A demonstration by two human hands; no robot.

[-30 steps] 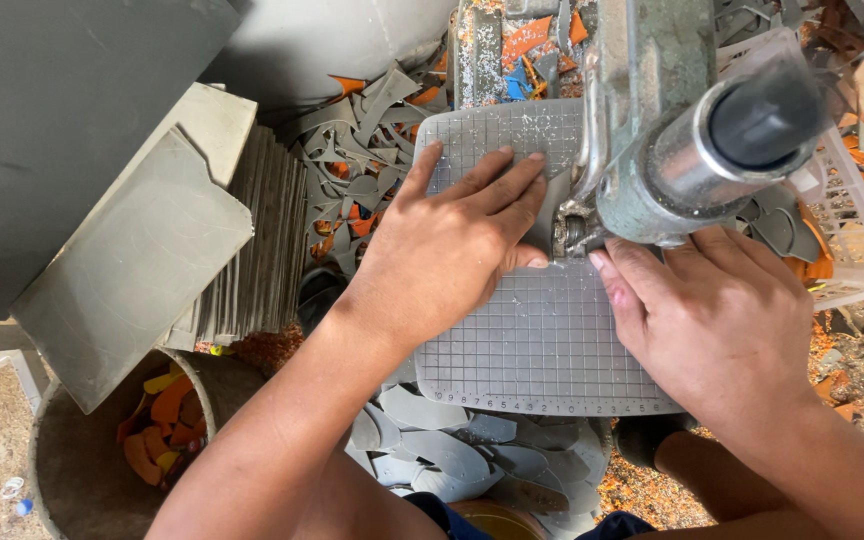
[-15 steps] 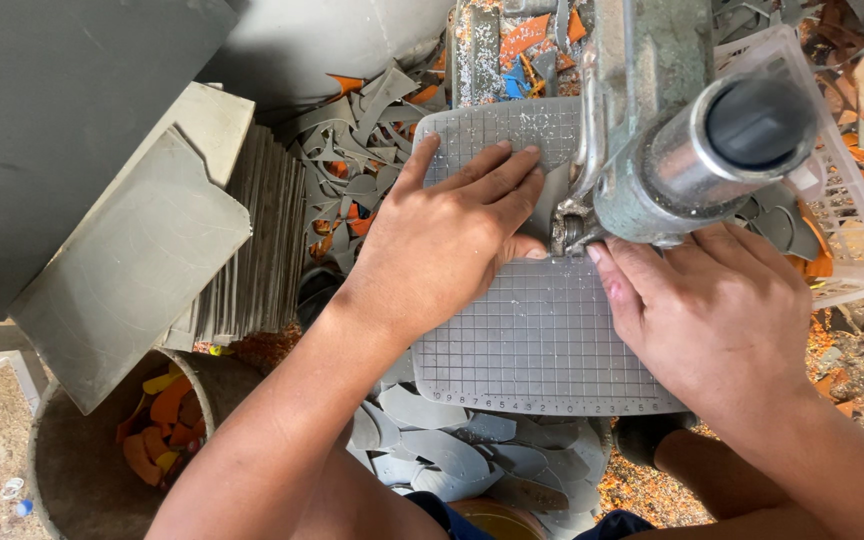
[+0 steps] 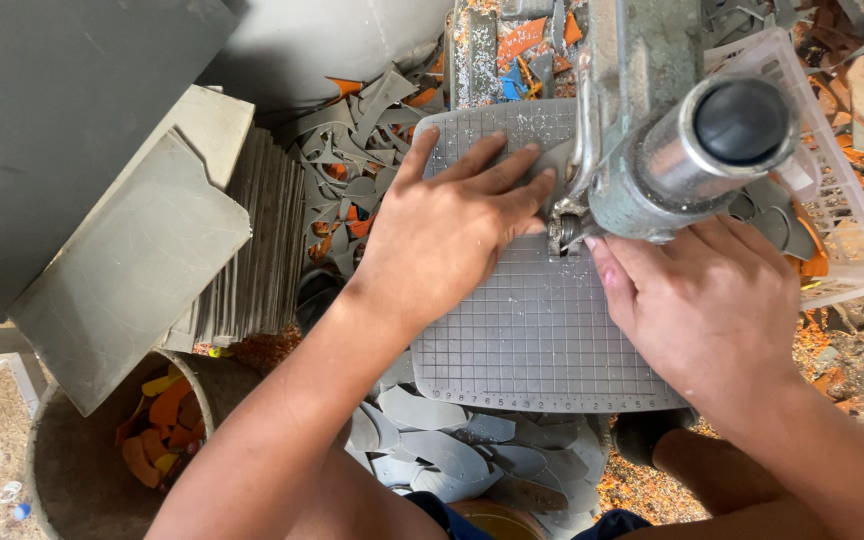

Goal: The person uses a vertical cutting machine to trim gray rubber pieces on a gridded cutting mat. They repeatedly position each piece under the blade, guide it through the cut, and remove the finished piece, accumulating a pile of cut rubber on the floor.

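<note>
My left hand [image 3: 452, 225] lies flat, fingers spread, on a thin grey sheet piece [image 3: 552, 160] that rests on the gridded grey cutting table [image 3: 532, 340]. Its fingertips reach the small cutting head [image 3: 564, 232] under the grey-green machine arm [image 3: 667, 150]. My right hand [image 3: 712, 300] presses down on the table just right of the cutting head, palm down. Most of the sheet piece is hidden under both hands and the machine, so its outline cannot be made out.
A stack of grey square sheets [image 3: 242, 250] leans at the left, with one loose sheet [image 3: 122, 270] on top. Grey and orange offcuts [image 3: 352, 170] litter the floor. Curved grey cut pieces [image 3: 452, 450] lie below the table. A bucket [image 3: 82, 460] holds orange scraps. A clear plastic basket [image 3: 832, 200] stands right.
Both hands stay pressed on the sheet at the cutting head; my left hand has shifted very slightly. Nothing else has moved.
</note>
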